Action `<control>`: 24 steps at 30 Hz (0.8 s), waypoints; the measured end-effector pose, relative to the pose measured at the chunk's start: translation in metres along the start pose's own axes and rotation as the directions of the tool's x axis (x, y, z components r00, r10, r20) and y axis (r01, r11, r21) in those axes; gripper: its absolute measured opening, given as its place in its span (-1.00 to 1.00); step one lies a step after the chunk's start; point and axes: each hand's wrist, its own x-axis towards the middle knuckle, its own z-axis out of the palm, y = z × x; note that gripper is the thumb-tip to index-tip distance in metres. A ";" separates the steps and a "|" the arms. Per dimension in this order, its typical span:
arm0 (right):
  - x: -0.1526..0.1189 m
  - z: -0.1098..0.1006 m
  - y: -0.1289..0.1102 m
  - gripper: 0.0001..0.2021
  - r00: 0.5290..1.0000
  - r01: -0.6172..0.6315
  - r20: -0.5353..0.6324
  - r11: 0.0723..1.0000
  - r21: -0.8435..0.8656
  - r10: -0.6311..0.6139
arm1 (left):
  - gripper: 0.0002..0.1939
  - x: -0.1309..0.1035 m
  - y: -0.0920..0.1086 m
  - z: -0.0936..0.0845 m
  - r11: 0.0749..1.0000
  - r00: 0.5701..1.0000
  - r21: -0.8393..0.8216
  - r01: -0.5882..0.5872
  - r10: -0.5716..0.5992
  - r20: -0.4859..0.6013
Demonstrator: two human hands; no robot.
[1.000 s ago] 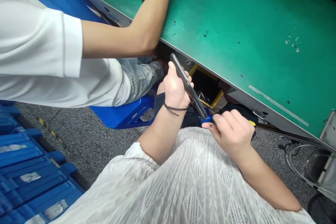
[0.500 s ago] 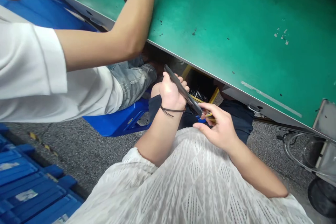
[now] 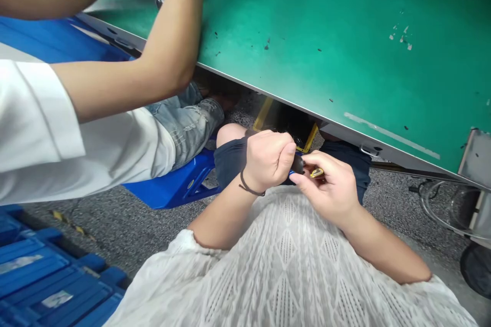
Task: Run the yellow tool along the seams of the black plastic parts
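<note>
Over my lap, my left hand (image 3: 269, 159) is closed around a dark elongated part (image 3: 297, 164), with only its end showing beside the thumb. A dark cord circles that wrist. My right hand (image 3: 332, 184) is at the exposed end of the part, fingers bent round a small tool with yellow and blue handles (image 3: 316, 173). Most of the tool is hidden by the fingers. Both hands are close together, below the edge of the green table.
The green table (image 3: 307, 20) spans the top, with small dark scraps on it. A person's arm (image 3: 169, 41) leans on it at left. Below it stands a yellow-rimmed bin (image 3: 263, 112). A blue stool (image 3: 169, 179) and blue crates (image 3: 34, 271) are at left.
My left hand has turned over and closed round the dark part, which now shows only at its end. The other person's second hand has come into view at the top left.
</note>
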 end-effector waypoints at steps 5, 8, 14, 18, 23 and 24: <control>0.001 -0.026 0.003 -0.84 0.981 0.132 0.156 0.984 -0.118 -0.113 | -0.62 0.009 -0.003 -0.007 0.991 0.993 0.072 -0.114 0.117 -0.033; 0.007 -0.037 0.001 -0.82 0.957 0.239 0.230 0.933 -0.270 -0.179 | -0.63 0.012 -0.002 -0.012 0.984 0.988 0.088 -0.154 0.150 0.044; 0.020 -0.035 -0.006 -0.49 0.926 0.274 0.350 0.887 -0.371 -0.140 | -0.62 0.016 0.003 -0.018 0.967 0.978 0.155 -0.201 0.189 0.089; 0.022 -0.031 -0.007 -0.45 0.926 0.321 0.331 0.843 -0.432 -0.183 | -0.63 0.016 0.007 -0.018 0.975 0.984 0.148 -0.168 0.159 0.075; 0.020 -0.030 -0.008 -0.43 0.931 0.348 0.291 0.784 -0.514 -0.222 | -0.61 0.014 0.012 -0.017 0.986 0.996 0.139 -0.087 0.083 0.034; 0.020 -0.030 -0.009 -0.42 0.931 0.351 0.282 0.774 -0.527 -0.230 | -0.60 0.014 0.013 -0.016 0.988 0.997 0.137 -0.076 0.073 0.023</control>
